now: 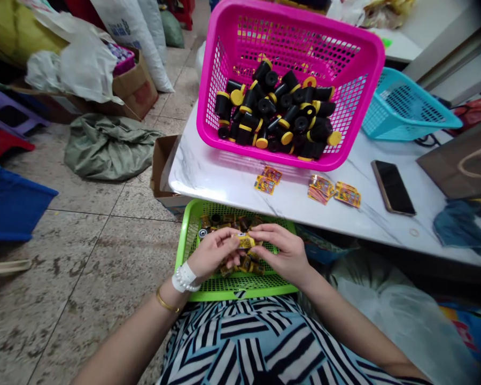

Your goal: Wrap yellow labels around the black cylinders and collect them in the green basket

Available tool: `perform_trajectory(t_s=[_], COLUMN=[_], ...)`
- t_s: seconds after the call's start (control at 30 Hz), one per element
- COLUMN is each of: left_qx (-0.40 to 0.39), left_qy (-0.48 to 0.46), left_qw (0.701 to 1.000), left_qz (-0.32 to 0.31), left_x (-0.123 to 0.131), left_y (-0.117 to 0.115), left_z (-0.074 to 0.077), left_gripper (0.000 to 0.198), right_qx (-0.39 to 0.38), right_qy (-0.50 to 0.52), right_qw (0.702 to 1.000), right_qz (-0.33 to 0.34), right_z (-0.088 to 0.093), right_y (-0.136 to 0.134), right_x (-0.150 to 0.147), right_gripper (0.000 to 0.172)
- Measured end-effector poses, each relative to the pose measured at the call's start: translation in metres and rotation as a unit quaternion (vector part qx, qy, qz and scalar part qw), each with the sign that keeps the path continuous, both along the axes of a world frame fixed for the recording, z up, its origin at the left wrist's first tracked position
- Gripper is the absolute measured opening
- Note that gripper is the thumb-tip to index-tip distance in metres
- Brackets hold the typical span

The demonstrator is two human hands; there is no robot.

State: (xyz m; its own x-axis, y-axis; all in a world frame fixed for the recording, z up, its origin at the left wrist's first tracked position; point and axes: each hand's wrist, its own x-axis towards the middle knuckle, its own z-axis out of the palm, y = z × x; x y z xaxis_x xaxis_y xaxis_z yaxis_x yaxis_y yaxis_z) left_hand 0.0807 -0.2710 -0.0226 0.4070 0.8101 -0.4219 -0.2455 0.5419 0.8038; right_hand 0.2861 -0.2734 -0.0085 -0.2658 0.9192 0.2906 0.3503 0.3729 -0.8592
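Note:
Between my two hands is a small canister with a yellow printed label (246, 241). My left hand (218, 248) grips its left side with thumb and fingers. Closed around its right end are the thumb and fingertips of my right hand (282, 250). Both hands are above a green basket (240, 294) on my lap, which holds several labelled canisters (252, 266). Beyond, a pink basket (272, 155) on the table contains many black canisters (266, 107) with yellow caps. Printed yellow labels (319, 189) lie in small piles in front of it.
A phone (393, 187) lies on the white marbled table (232, 182), with a blue basket (409, 107) and a brown paper bag (465, 155) nearby. On the floor to the left are a blue bin (16, 203), a grey-green sack (108, 147) and cardboard boxes (134, 88).

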Motion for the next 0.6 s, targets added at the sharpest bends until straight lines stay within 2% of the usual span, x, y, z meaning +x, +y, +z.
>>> perform_trajectory(t_s=[0.07,0.17,0.3,0.37,0.47,0.53,0.6], left_qx=[0.025,0.072,0.116,0.090,-0.012,-0.071,-0.100], left_qy=[0.019,0.051,0.082,0.065,-0.008,-0.062,-0.116], left_qw=[0.999,0.996,0.989,0.994,0.997,0.993,0.987], left_qz=[0.008,0.028,0.032,-0.013,-0.071,-0.068,-0.058], left_x=[0.002,0.007,0.007,0.005,0.003,0.003,0.004], left_y=[-0.003,-0.004,-0.005,-0.005,-0.010,-0.015,-0.020], left_z=[0.002,0.007,0.005,-0.001,-0.011,-0.016,-0.018], left_gripper=[0.039,0.032,0.030,0.032,0.040,0.042,0.045], right_qx=[-0.015,-0.073,-0.211,-0.292,-0.383,-0.407,-0.404], right_qy=[0.007,0.061,0.173,0.198,0.207,0.228,0.257], right_qw=[1.000,0.995,0.960,0.935,0.896,0.880,0.875], right_qz=[0.003,-0.033,-0.066,-0.014,0.085,0.092,0.066], right_z=[-0.002,-0.005,-0.006,-0.007,-0.010,-0.013,-0.018], right_y=[-0.002,-0.007,-0.010,-0.009,-0.009,-0.010,-0.012], right_x=[-0.002,-0.009,-0.013,-0.010,-0.003,-0.001,-0.002], right_gripper=[0.033,0.030,0.029,0.036,0.036,0.025,0.018])
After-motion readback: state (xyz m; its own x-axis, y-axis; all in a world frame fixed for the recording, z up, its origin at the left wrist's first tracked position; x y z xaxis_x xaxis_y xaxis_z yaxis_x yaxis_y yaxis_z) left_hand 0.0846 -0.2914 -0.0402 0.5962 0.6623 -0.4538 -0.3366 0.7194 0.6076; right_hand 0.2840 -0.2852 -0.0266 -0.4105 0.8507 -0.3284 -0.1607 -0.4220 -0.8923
